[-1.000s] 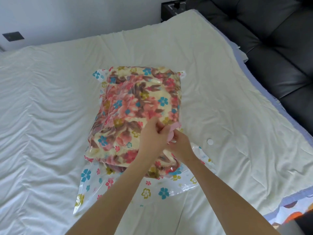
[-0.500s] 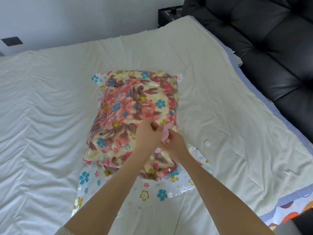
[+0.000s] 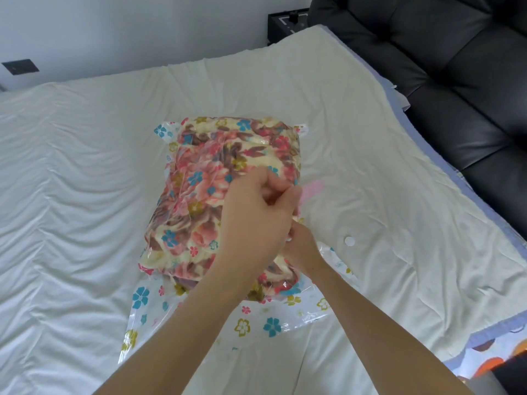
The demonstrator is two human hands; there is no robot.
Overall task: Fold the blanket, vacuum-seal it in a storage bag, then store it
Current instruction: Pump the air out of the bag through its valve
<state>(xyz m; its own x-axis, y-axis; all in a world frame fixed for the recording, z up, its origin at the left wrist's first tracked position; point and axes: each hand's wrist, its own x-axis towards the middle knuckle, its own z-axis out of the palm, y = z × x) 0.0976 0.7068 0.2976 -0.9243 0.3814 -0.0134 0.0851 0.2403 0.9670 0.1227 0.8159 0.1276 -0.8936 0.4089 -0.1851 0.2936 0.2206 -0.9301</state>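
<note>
A folded floral blanket (image 3: 216, 195) lies inside a clear storage bag (image 3: 256, 323) printed with flowers, in the middle of the white bed (image 3: 71, 195). My left hand (image 3: 256, 220) hovers over the bag's right near part, fingers pinched on a blurred pink piece (image 3: 313, 189) that sticks out to the right. My right hand (image 3: 303, 252) sits just below it, closed against the bag's top; its fingertips are hidden by the left hand. The bag's flat open end spreads toward me.
A small white round cap (image 3: 349, 240) lies on the sheet right of the bag. A black leather sofa (image 3: 456, 81) runs along the bed's right side. A dark box (image 3: 288, 21) stands at the far corner by the wall.
My left hand has risen and swung right, drawing the pink piece out past the bag's edge. My right hand stays low on the bag. The view has shifted slightly.
</note>
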